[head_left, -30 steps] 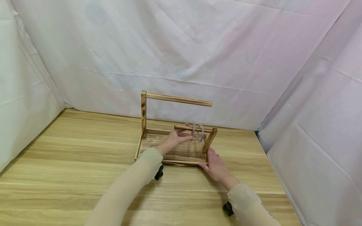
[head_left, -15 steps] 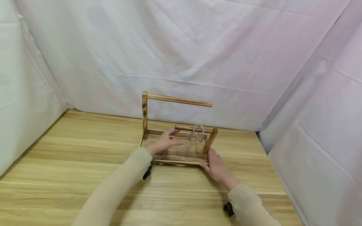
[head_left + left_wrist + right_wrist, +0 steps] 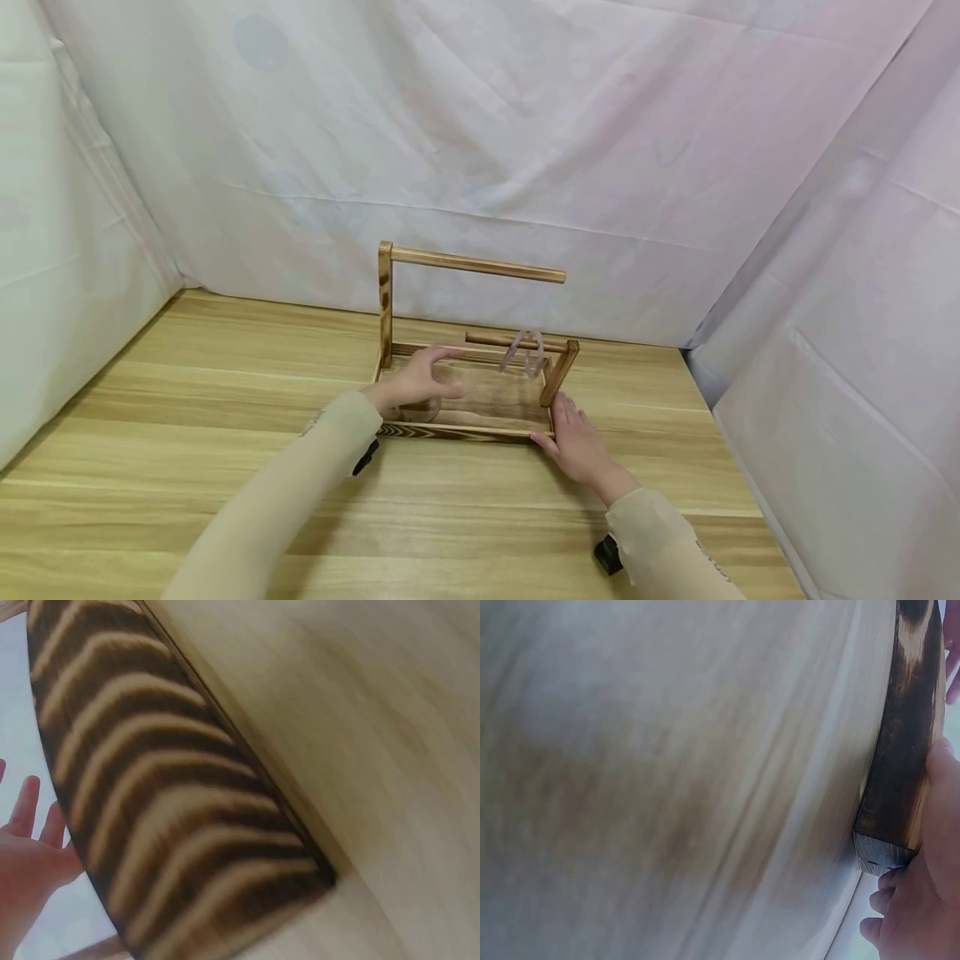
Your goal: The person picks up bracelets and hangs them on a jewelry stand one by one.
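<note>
A wooden rack point(image 3: 465, 433) has a shallow tray base, a tall post with a long bar at the left and a shorter post and bar at the right. Two translucent pale bangles point(image 3: 537, 354) hang on the short bar. A similar clear bangle point(image 3: 431, 412) lies in the tray, partly hidden by my left hand point(image 3: 417, 379). That hand hovers over the tray's left part, thumb and fingers spread apart, nothing between them. My right hand point(image 3: 577, 442) grips the tray's front right corner, thumb on the front wall point(image 3: 896, 735) and fingers along the right side.
The rack stands on a light wood-grain table point(image 3: 225, 433). Pale cloth point(image 3: 465, 150) hangs behind and at both sides. The long upper bar point(image 3: 480, 264) reaches out over the tray behind my left hand.
My left hand has drawn back leftward and down from the bangles on the short bar to over the tray's left part. The left bangle now leans. My right hand keeps its place.
</note>
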`<state>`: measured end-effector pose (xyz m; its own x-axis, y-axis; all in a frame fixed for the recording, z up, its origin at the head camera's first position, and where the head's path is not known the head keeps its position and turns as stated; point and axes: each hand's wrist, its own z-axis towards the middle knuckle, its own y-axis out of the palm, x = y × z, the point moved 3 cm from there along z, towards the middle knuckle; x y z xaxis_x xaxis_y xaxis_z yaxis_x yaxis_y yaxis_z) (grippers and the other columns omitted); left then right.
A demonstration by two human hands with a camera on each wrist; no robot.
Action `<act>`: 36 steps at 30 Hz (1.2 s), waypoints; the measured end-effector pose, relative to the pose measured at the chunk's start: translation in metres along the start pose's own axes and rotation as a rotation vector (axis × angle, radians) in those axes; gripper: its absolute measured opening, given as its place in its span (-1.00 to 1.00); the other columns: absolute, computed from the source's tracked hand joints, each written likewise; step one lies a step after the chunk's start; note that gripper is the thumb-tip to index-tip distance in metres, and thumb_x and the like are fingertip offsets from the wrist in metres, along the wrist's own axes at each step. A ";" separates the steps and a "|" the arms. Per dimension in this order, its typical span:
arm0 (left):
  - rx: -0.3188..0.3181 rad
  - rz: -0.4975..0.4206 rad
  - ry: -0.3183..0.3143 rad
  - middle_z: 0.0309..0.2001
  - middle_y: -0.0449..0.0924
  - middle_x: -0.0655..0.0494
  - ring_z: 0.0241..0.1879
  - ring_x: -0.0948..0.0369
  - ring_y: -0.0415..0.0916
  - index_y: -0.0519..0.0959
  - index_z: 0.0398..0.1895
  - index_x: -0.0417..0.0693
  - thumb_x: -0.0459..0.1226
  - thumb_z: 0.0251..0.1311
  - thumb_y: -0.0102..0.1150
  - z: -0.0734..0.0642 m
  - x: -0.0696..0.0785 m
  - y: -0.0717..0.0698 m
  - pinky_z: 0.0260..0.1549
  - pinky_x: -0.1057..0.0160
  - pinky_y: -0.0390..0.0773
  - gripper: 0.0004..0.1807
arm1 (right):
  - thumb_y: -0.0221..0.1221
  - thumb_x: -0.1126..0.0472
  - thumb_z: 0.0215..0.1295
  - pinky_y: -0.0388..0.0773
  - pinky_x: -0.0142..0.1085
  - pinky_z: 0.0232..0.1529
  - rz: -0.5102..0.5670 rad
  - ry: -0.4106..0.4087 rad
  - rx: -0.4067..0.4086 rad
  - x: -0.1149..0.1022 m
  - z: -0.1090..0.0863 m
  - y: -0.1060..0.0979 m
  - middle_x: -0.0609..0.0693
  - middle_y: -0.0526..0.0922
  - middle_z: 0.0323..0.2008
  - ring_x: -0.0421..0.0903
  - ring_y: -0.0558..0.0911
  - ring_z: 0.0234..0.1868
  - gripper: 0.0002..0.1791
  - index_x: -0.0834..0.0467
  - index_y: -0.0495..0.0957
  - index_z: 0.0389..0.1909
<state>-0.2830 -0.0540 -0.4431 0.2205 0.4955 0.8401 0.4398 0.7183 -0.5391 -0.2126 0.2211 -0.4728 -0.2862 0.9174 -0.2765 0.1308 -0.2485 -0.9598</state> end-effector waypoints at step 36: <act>-0.053 0.637 -0.127 0.07 0.37 -0.16 0.09 -0.12 0.29 0.45 0.12 -0.05 0.05 -0.04 0.34 -0.020 -0.012 -0.005 -0.09 -0.07 0.48 -0.33 | -0.10 -0.15 0.40 0.03 0.16 0.38 0.014 0.011 -0.039 0.000 0.000 -0.001 0.43 -0.10 0.41 0.30 -0.04 0.43 -0.07 0.49 -0.22 0.39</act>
<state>-0.2700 -0.0733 -0.4494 0.3491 0.8727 0.3414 0.3002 0.2410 -0.9229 -0.2125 0.2214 -0.4714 -0.2737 0.9174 -0.2889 0.1713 -0.2490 -0.9532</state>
